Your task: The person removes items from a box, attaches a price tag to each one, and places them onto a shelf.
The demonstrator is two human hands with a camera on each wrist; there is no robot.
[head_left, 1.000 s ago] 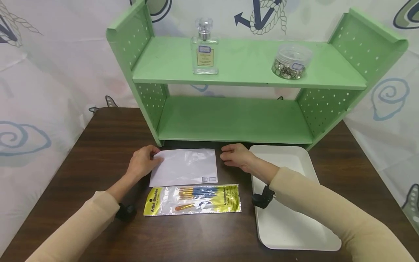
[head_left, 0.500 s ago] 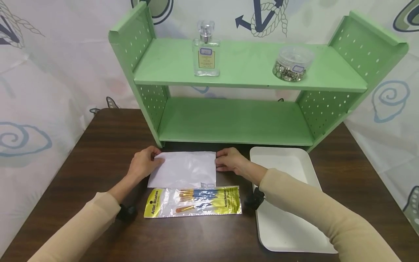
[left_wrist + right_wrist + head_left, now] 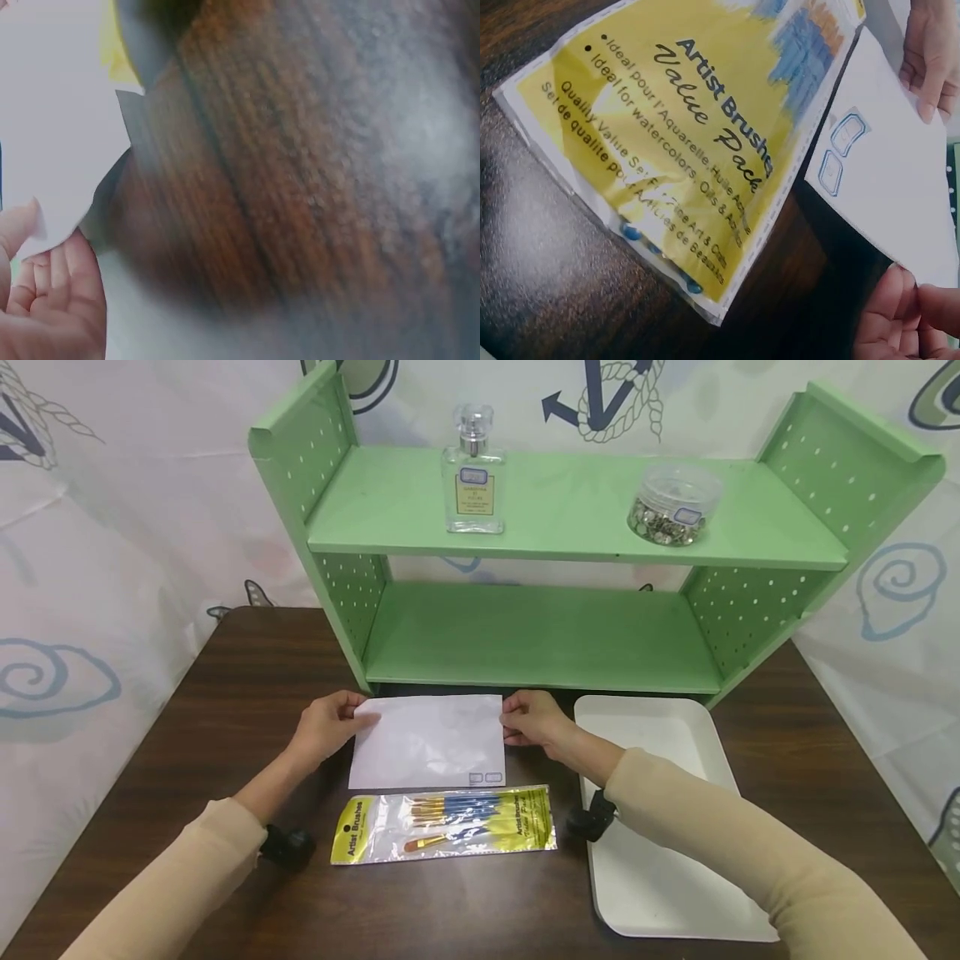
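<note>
Between my two hands is a white sheet of paper (image 3: 429, 743) with two small blue-framed stickers at its lower right corner. My left hand (image 3: 327, 725) pinches its upper left corner, thumb on top and fingers underneath, as the left wrist view shows. At the right edge my right hand (image 3: 534, 718) pinches it between thumb and fingers (image 3: 889, 319). The near part of the sheet slopes down toward a clear and yellow pack of artist brushes (image 3: 444, 825), which lies flat on the table just in front of it. Neither hand touches the pack.
A green two-tier shelf (image 3: 540, 639) stands right behind the paper. On its upper tier are a glass perfume bottle (image 3: 474, 489) and a clear jar (image 3: 675, 506) of small metal pieces. Under my right forearm is a white tray (image 3: 675, 893) on the dark wooden table (image 3: 247, 693).
My right hand has moved left onto the paper's right edge and now pinches it. The paper's far edge has risen, and a gap shows between its near edge and the brush pack.
</note>
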